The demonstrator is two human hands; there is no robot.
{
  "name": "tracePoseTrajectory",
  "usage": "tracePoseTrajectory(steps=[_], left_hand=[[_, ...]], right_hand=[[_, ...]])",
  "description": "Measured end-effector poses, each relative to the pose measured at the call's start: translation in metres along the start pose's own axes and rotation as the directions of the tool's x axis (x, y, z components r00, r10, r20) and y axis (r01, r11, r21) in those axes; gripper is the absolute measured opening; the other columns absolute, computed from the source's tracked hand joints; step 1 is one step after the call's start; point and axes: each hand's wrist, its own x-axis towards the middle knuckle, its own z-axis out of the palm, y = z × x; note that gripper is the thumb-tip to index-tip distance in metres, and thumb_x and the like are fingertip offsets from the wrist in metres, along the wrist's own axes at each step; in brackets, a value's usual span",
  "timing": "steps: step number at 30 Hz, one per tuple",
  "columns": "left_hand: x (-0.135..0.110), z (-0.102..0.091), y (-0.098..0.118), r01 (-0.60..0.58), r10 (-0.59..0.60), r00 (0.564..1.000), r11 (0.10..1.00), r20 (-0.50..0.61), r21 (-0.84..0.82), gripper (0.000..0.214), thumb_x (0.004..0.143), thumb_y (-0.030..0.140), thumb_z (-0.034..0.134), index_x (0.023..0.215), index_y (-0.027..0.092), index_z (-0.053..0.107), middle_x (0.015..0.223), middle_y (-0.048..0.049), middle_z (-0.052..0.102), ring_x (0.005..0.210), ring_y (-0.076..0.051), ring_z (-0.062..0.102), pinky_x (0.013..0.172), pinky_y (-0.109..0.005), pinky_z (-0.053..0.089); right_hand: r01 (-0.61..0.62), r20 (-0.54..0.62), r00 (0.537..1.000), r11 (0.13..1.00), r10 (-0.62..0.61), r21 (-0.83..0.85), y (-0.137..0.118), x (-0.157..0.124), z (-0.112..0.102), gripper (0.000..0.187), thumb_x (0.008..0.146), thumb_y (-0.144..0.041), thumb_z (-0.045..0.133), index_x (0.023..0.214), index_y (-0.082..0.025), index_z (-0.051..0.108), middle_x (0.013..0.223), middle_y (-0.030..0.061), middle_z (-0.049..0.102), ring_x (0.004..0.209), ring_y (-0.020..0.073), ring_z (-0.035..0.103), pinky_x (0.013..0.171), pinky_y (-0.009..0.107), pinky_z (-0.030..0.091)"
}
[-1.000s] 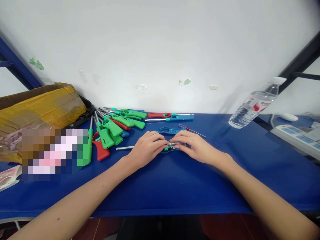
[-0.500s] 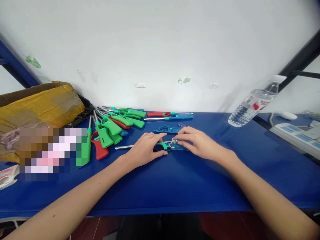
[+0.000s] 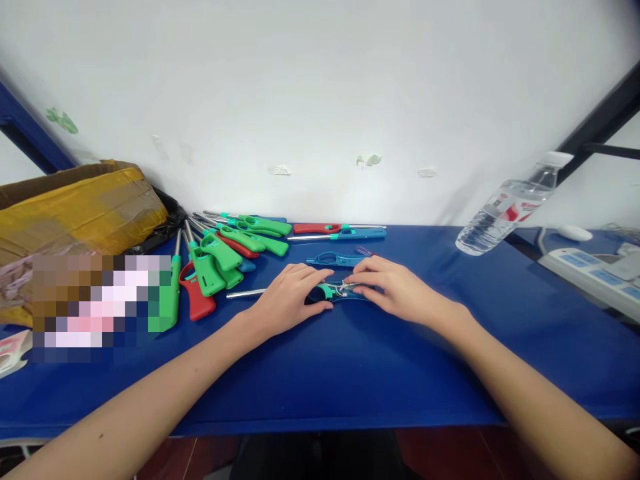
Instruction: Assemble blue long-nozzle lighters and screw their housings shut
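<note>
A blue long-nosed lighter [image 3: 336, 292], its shell open and its teal trigger and small metal parts showing, lies on the blue table [image 3: 350, 373]. Its metal tube [image 3: 245, 293] sticks out to the left. My left hand [image 3: 290, 297] rests on the lighter's left half, fingers curved over it, thumb at its near edge. My right hand [image 3: 395, 287] covers the right half, its fingertips pinched at the metal parts in the middle. A loose blue shell half [image 3: 334, 259] lies just behind the hands.
A heap of green, red and blue lighters [image 3: 225, 257] lies to the left; a red and a blue one [image 3: 340, 231] lie by the wall. A taped cardboard box [image 3: 75, 207] stands far left, a water bottle [image 3: 505, 213] leans at right, a power strip [image 3: 595, 273] beyond.
My left hand slid a little to the left, uncovering the teal trigger. My right fingertips shifted slightly over the metal parts. The lighter stayed in place.
</note>
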Motion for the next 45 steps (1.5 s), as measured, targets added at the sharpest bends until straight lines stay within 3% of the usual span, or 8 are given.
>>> tracePoseTrajectory(steps=[9, 21, 32, 41, 45], left_hand=[[-0.0001, 0.0007, -0.0002, -0.018, 0.018, 1.0, 1.0, -0.009, -0.002, 0.052, 0.084, 0.037, 0.071, 0.128, 0.014, 0.054, 0.109, -0.0098, 0.067, 0.102, -0.024, 0.06, 0.091, -0.04, 0.045], [0.0011, -0.0011, -0.0029, -0.051, 0.052, 0.997, 0.999, 0.049, -0.018, 0.04, 0.088, 0.037, 0.066, 0.123, 0.02, 0.061, 0.106, -0.0072, 0.064, 0.096, -0.02, 0.058, 0.087, -0.035, 0.045], [0.0013, -0.003, -0.0021, -0.113, 0.104, 0.984, 0.992, 0.142, 0.056, 0.034, 0.094, 0.035, 0.056, 0.126, 0.024, 0.06, 0.103, -0.0072, 0.057, 0.095, -0.02, 0.052, 0.085, -0.034, 0.044], [0.0031, -0.0065, -0.0003, -0.171, 0.133, 0.971, 0.967, 0.201, 0.187, 0.033, 0.099, 0.038, 0.045, 0.125, 0.025, 0.059, 0.102, -0.0076, 0.056, 0.094, -0.021, 0.051, 0.085, -0.034, 0.043], [0.0046, -0.0087, 0.0015, -0.183, 0.13, 0.964, 0.958, 0.233, 0.222, 0.034, 0.1, 0.039, 0.042, 0.126, 0.024, 0.058, 0.103, -0.008, 0.056, 0.094, -0.021, 0.052, 0.084, -0.034, 0.044]], right_hand=[[0.012, 0.004, 1.0, 1.0, -0.012, -0.026, -0.0013, -0.0004, 0.0022, 0.026, 0.096, -0.024, 0.048, 0.112, -0.021, 0.069, 0.106, 0.0086, 0.065, 0.098, 0.0215, 0.063, 0.09, 0.039, 0.052], [0.026, 0.022, 0.999, 0.999, -0.025, -0.028, -0.0006, 0.0003, 0.0058, 0.027, 0.096, -0.023, 0.048, 0.114, -0.021, 0.069, 0.105, 0.0085, 0.066, 0.094, 0.02, 0.063, 0.085, 0.035, 0.052], [0.058, 0.001, 0.998, 0.995, -0.058, -0.087, -0.0019, -0.0004, 0.008, 0.028, 0.096, -0.02, 0.047, 0.11, -0.02, 0.071, 0.101, 0.0095, 0.066, 0.087, 0.0204, 0.062, 0.077, 0.035, 0.052], [0.049, 0.048, 0.998, 0.991, -0.043, -0.122, -0.0049, 0.0, 0.0094, 0.032, 0.094, -0.013, 0.045, 0.115, -0.018, 0.069, 0.105, 0.0109, 0.066, 0.09, 0.0221, 0.063, 0.08, 0.037, 0.053], [-0.013, 0.009, 1.0, 0.996, 0.014, -0.085, -0.0049, 0.0005, 0.0104, 0.027, 0.093, -0.018, 0.051, 0.113, -0.016, 0.069, 0.105, 0.0105, 0.07, 0.094, 0.023, 0.066, 0.083, 0.036, 0.054]])
